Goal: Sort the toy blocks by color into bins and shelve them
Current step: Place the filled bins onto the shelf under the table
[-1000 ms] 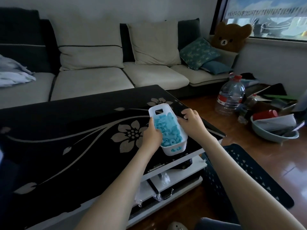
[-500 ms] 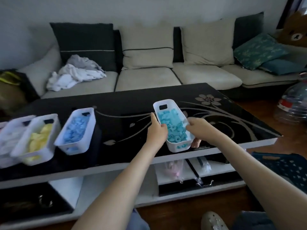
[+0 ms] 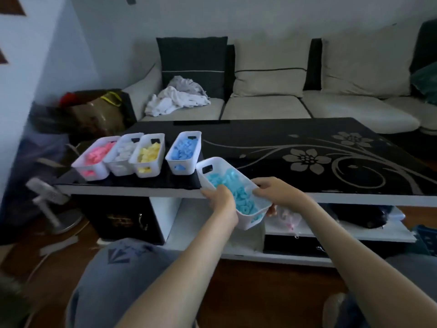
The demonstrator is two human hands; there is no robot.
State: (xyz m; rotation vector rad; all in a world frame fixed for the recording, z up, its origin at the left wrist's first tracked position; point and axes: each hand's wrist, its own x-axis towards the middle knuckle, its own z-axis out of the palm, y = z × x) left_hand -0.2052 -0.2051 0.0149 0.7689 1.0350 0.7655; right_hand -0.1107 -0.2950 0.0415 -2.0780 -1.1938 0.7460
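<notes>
A white bin of turquoise blocks [image 3: 214, 174] hangs over the front edge of the black table [image 3: 307, 138], tilted. My left hand [image 3: 221, 201] grips its left rim and my right hand [image 3: 275, 191] grips its right rim. Four more white bins stand in a row at the table's left end: pink blocks [image 3: 93, 159], white blocks [image 3: 123, 153], yellow blocks [image 3: 147, 155] and blue blocks [image 3: 184, 151]. The blue bin stands just left of the held bin.
Under the tabletop runs a white shelf [image 3: 354, 230] with plastic bags and a dark bundle; a dark cabinet [image 3: 123, 216] sits under the left end. A sofa [image 3: 272, 107] with clothes lies behind. A fan [image 3: 50, 204] stands on the floor at left.
The view has swung left and both hands have carried the turquoise bin leftward along the table, up beside the blue bin. The row of bins has come fully into sight.
</notes>
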